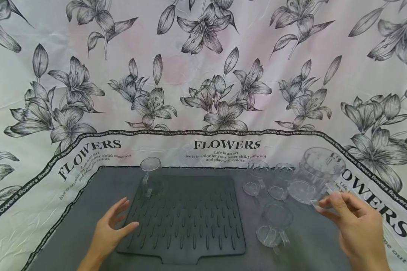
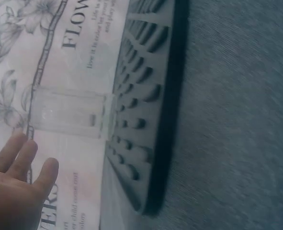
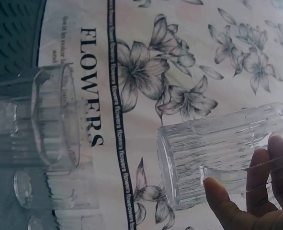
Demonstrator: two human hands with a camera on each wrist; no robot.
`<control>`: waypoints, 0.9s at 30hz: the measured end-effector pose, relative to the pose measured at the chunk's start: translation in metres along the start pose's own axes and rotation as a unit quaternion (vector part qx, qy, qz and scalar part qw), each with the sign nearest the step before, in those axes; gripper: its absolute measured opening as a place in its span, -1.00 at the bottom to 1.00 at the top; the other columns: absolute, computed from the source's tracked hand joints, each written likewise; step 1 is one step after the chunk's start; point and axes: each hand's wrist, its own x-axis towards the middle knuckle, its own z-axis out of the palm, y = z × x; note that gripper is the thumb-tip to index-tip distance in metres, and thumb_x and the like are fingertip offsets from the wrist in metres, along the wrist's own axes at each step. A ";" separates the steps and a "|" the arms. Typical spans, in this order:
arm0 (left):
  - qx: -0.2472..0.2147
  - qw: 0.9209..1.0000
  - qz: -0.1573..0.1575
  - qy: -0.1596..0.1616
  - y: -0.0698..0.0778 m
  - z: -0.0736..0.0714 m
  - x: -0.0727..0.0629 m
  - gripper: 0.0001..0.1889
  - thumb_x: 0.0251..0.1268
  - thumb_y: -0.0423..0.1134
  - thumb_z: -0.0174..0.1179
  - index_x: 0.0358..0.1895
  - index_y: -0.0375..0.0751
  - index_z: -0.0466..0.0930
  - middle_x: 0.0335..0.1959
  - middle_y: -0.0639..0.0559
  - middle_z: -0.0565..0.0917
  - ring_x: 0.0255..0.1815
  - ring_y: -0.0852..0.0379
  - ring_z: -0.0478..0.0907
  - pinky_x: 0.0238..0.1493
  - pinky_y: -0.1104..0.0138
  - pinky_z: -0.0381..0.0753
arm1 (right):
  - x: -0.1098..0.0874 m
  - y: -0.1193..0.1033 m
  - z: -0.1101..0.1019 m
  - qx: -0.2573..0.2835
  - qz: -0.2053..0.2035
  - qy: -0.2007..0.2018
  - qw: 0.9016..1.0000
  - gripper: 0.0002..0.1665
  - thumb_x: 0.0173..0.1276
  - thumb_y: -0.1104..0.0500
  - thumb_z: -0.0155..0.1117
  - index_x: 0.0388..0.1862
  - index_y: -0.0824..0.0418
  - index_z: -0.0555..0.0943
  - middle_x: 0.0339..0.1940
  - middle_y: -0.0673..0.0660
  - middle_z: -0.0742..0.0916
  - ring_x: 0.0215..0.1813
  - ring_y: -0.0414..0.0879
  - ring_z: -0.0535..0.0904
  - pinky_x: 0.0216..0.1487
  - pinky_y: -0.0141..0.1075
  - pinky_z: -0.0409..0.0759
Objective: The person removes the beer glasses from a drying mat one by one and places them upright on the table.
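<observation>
My right hand (image 1: 357, 226) grips the handle of a large clear ribbed pitcher (image 1: 317, 175), at the right side of the head view. In the right wrist view the fingers curl round the handle, and the pitcher (image 3: 203, 158) shows against the flowered cloth. My left hand (image 1: 110, 226) is beside the left edge of a dark drying mat (image 1: 186, 214), fingers spread and thumb apart, holding nothing. A clear mug (image 1: 152, 177) stands on the mat's far left corner, a little beyond the left fingertips.
Right of the mat stand three clear mugs: one nearer mug (image 1: 274, 226) and two farther back, a left one (image 1: 256, 178) and a right one (image 1: 280, 182) close to the pitcher. Behind the grey tabletop (image 1: 84, 241) rises a white cloth (image 1: 176, 150) printed with flowers.
</observation>
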 end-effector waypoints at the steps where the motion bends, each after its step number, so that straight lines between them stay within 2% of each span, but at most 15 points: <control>1: 0.006 1.000 -0.007 -0.001 -0.002 0.000 0.000 -0.20 0.12 -0.33 0.43 0.44 -0.14 0.25 0.28 -0.16 0.42 0.22 0.30 0.36 0.09 0.48 0.45 | 0.000 0.002 -0.002 0.004 -0.003 0.002 1.000 -0.72 0.39 0.34 0.21 -0.23 0.65 0.54 -0.36 0.23 0.69 -0.20 -0.01 0.66 -0.16 -0.22 0.65; 5: 0.033 0.999 -0.028 -0.007 -0.009 -0.002 -0.002 -0.18 0.12 -0.25 0.44 0.45 -0.14 0.22 0.30 -0.17 0.40 0.26 0.18 0.34 0.09 0.48 0.44 | 0.000 0.008 -0.010 0.010 -0.013 0.010 1.000 -0.74 0.39 0.37 0.19 -0.29 0.67 0.52 -0.38 0.24 0.68 -0.24 0.00 0.65 -0.19 -0.21 0.66; 10: 0.037 0.999 -0.037 -0.007 -0.017 -0.003 -0.006 -0.19 0.12 -0.28 0.43 0.44 -0.19 0.22 0.31 -0.23 0.38 0.28 -0.05 0.33 0.08 0.56 0.40 | 0.000 0.016 -0.016 0.011 -0.016 0.023 1.000 -0.72 0.38 0.36 0.21 -0.31 0.67 0.51 -0.40 0.24 0.68 -0.29 -0.03 0.65 -0.23 -0.23 0.67; 13: 0.038 0.998 -0.045 -0.003 -0.021 -0.003 -0.008 -0.19 0.12 -0.28 0.44 0.44 -0.19 0.23 0.32 -0.25 0.38 0.28 -0.01 0.32 0.06 0.57 0.40 | -0.002 0.021 -0.019 0.005 -0.013 0.032 0.999 -0.71 0.39 0.35 0.20 -0.29 0.67 0.51 -0.41 0.23 0.68 -0.29 -0.04 0.65 -0.24 -0.25 0.67; 16: 0.048 0.997 -0.060 -0.001 -0.027 -0.003 -0.010 -0.19 0.12 -0.24 0.44 0.44 -0.16 0.23 0.32 -0.23 0.38 0.25 0.21 0.32 0.05 0.57 0.40 | -0.004 0.026 -0.025 0.006 -0.004 0.033 0.999 -0.73 0.40 0.34 0.19 -0.29 0.63 0.52 -0.40 0.21 0.68 -0.29 -0.06 0.65 -0.25 -0.25 0.67; 20: 0.062 0.995 -0.079 0.000 -0.034 -0.004 -0.013 -0.19 0.13 -0.18 0.44 0.45 -0.14 0.23 0.32 -0.20 0.38 0.19 0.43 0.27 0.04 0.56 0.40 | -0.006 0.033 -0.031 0.020 -0.010 0.015 1.000 -0.78 0.41 0.38 0.15 -0.32 0.61 0.52 -0.39 0.20 0.68 -0.27 -0.06 0.66 -0.22 -0.24 0.66; 23: 0.071 0.993 -0.092 0.001 -0.038 -0.005 -0.015 -0.18 0.12 -0.15 0.44 0.45 -0.12 0.23 0.32 -0.19 0.39 0.19 0.41 0.27 0.03 0.56 0.39 | -0.007 0.039 -0.035 0.038 -0.023 0.000 0.999 -0.81 0.42 0.42 0.11 -0.33 0.61 0.52 -0.39 0.21 0.68 -0.26 -0.06 0.66 -0.21 -0.24 0.66; 27: 0.077 0.992 -0.103 0.000 -0.042 -0.005 -0.015 -0.16 0.11 -0.12 0.45 0.45 -0.16 0.23 0.32 -0.19 0.39 0.26 0.18 0.30 0.03 0.51 0.41 | -0.008 0.049 -0.038 0.074 -0.037 -0.008 0.997 -0.83 0.42 0.48 0.05 -0.33 0.60 0.54 -0.41 0.23 0.69 -0.28 -0.05 0.67 -0.23 -0.24 0.67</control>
